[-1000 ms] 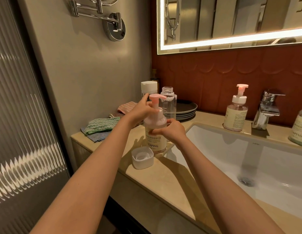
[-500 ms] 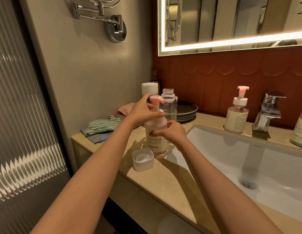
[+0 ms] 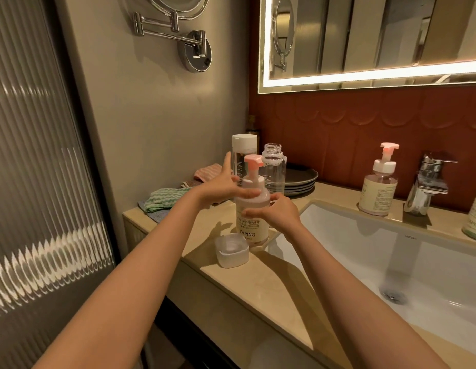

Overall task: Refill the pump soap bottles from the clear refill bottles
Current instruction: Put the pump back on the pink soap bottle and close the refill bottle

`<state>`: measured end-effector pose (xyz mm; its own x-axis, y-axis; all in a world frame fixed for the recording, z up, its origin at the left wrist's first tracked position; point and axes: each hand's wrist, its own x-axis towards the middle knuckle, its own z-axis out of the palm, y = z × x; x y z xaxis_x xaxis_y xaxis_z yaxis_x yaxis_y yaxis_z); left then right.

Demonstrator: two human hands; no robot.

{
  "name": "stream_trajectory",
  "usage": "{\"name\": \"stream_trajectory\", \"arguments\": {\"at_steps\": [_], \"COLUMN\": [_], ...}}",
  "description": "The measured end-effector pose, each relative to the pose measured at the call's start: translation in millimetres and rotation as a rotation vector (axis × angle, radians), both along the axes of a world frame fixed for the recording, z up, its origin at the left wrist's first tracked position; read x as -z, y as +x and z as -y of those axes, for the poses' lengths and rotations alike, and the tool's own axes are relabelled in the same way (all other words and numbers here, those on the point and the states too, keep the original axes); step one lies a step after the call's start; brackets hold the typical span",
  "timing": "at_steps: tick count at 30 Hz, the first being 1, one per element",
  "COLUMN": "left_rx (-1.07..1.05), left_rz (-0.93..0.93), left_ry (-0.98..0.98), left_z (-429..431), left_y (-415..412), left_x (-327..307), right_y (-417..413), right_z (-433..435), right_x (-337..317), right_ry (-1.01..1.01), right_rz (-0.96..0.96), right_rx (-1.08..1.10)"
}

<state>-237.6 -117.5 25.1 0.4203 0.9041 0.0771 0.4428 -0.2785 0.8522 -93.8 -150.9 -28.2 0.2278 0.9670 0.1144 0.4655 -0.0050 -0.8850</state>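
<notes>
- Right hand (image 3: 275,215) makes the grip, with fingers and thumb curled round the body of the translucent pump soap bottle with a pink pump head (image 3: 251,209), at the top of its cream label.
- Left hand (image 3: 222,190) lies across the pump collar just above that grip, index finger pointing up. Blur keeps me from telling whether it clamps the collar or only rests there.
- That pump bottle stands upright on the beige stone desk (image 3: 263,283), long axis vertical. The left hand is nearer the collar, so any turning looks like its job.
- Pale pink liquid seems to reach the bottle's shoulder.
- Just behind the grip stand an uncapped clear refill bottle (image 3: 274,169), which looks almost empty with bubbles at its shoulder, and a clear refill bottle with a white cap (image 3: 243,147), whose contents I cannot tell.
- Just in front of the grip, a small white square cap (image 3: 231,251) lies open side up.
- Well right of the grip, beside the chrome tap (image 3: 428,182), a second pink-headed pump bottle (image 3: 379,187) has its pump on.
</notes>
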Motion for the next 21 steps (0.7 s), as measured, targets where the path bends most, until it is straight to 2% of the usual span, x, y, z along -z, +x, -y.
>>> {"name": "stream_trajectory", "arguments": {"at_steps": [2, 6, 11, 13, 18, 21], "left_rx": [0.033, 0.070, -0.014, -0.040, -0.156, -0.231], "left_rz": [-0.088, -0.451, -0.626, -0.600, -0.283, -0.181], "left_ry": [-0.072, -0.115, 0.026, 0.073, 0.048, 0.100], "left_z": [12, 26, 29, 30, 25, 16], "left_y": [-17, -31, -32, -35, -51, -52], "left_x": [13, 47, 65, 62, 34, 15], "right_y": [-3, -6, -10, -11, -9, -3], "right_z": [3, 9, 17, 18, 21, 21], "right_x": [0, -4, -6, -7, -13, -18], "right_ry": [0.009, -0.003, 0.004, -0.014, -0.055, -0.134], "right_rz": [-0.009, 0.036, 0.030, 0.034, -0.003, -0.031], "right_rx": [0.009, 0.029, 0.023, 0.017, -0.059, -0.131]}}
